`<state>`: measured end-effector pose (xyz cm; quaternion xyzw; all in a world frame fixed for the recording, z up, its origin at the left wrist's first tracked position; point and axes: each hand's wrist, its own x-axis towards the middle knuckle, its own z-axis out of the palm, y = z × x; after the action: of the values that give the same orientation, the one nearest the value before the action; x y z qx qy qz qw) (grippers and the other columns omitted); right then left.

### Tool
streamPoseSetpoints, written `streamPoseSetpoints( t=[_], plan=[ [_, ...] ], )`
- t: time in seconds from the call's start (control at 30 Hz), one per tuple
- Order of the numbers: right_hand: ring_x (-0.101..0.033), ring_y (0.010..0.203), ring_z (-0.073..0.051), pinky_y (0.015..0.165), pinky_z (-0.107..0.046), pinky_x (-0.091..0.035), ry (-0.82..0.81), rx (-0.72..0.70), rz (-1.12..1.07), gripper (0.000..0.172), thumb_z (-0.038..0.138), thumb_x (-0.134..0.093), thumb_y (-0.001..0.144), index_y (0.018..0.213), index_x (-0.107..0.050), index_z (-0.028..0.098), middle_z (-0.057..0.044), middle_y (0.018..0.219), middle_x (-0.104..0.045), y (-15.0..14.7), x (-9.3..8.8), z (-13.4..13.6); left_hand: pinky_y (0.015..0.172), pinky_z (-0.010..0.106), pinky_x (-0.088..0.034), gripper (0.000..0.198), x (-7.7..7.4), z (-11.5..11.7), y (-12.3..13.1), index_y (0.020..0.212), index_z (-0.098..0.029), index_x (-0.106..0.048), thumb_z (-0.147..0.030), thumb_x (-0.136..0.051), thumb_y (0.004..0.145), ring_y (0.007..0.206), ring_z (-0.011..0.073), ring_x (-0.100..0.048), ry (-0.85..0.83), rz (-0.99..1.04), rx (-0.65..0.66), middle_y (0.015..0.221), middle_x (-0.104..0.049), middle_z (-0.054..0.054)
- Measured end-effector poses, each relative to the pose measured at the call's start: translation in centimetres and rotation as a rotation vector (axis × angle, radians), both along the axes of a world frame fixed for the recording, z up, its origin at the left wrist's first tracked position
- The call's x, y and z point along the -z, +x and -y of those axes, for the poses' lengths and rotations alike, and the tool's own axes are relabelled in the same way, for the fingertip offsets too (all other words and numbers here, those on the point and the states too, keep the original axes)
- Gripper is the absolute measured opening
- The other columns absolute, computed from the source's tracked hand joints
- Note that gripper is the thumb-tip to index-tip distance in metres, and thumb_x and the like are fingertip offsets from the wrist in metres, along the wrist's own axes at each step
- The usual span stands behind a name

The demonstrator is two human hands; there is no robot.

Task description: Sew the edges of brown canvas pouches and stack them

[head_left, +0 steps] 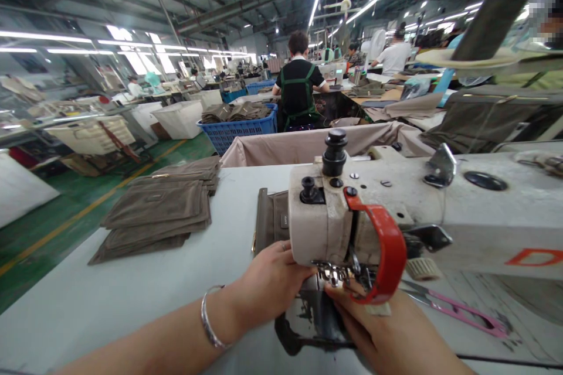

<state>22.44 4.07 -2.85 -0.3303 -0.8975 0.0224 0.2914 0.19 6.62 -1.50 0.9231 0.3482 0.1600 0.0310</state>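
A brown fabric pouch with a small label and a zipper on its left edge lies partly behind the head of a white sewing machine. My left hand, with a silver bangle on the wrist, is closed on its near edge, fingertips beside the presser foot. On the other side of the foot, my right hand has its fingers bent together under the red guard. What they press on is hidden by the machine head and the hand. Below the foot sits a dark, worn metal plate.
Stacked brown pouches lie on the white table at left. Pink-handled snips rest right of my right hand. Beyond the table are a cloth-lined bin, a blue basket of pouches and a seated person.
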Motion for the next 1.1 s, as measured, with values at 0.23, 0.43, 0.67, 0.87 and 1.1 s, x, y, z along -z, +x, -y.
streamPoseSetpoints(
  t=[0.23,0.43,0.67,0.87,1.1],
  plan=[
    [-0.064,0.080,-0.021,0.071,-0.031,-0.055,-0.048,-0.041,-0.095,0.033,0.007,-0.041,0.087,0.099,-0.069,0.019,-0.008,0.091,-0.071,0.3,-1.1,0.2,0.078,0.030,-0.059,0.019,0.0,6.1,0.7,0.097,-0.017,-0.064,-0.020,-0.068,0.079,0.085,0.0201,-0.066,-0.189,0.089,-0.165,0.096,-0.067,0.005],
    [-0.063,0.082,-0.022,0.071,-0.034,-0.052,-0.168,-0.080,-0.064,0.034,0.009,-0.046,0.085,0.105,-0.069,0.024,-0.006,0.094,-0.070,1.0,-0.8,0.5,0.073,0.018,-0.056,0.014,4.2,8.5,1.5,0.097,-0.017,-0.061,-0.011,-0.049,0.092,0.076,0.0121,-0.065,-0.008,0.205,-0.204,0.089,-0.066,0.002],
    [-0.057,0.086,-0.022,0.074,-0.037,-0.045,-0.333,-0.179,0.076,0.021,0.012,-0.050,0.085,0.086,-0.066,0.025,-0.001,0.095,-0.066,1.6,-1.6,0.7,0.072,0.026,-0.055,0.025,1.3,8.8,1.2,0.099,-0.018,-0.066,-0.035,-0.047,0.099,0.079,0.0162,-0.059,0.173,0.159,-0.097,0.093,-0.068,0.004],
    [-0.058,0.087,-0.022,0.077,-0.038,-0.047,-0.396,-0.203,0.138,0.026,0.012,-0.050,0.086,0.097,-0.068,0.027,-0.001,0.094,-0.066,1.4,-2.3,1.0,0.085,0.027,-0.055,0.034,0.7,9.0,1.4,0.100,-0.015,-0.067,-0.038,-0.041,0.101,0.091,0.0178,-0.064,0.205,0.170,-0.025,0.098,-0.072,0.003],
    [-0.065,0.093,-0.021,0.087,-0.037,-0.051,-0.239,-0.228,0.008,0.038,0.004,-0.052,0.075,0.103,-0.070,0.023,-0.001,0.107,-0.071,1.0,-1.6,1.3,0.095,0.022,-0.052,0.022,2.0,8.9,1.4,0.103,-0.017,-0.066,-0.015,-0.044,0.099,0.093,0.0125,-0.066,0.177,0.165,-0.039,0.099,-0.071,0.001]
  ],
)
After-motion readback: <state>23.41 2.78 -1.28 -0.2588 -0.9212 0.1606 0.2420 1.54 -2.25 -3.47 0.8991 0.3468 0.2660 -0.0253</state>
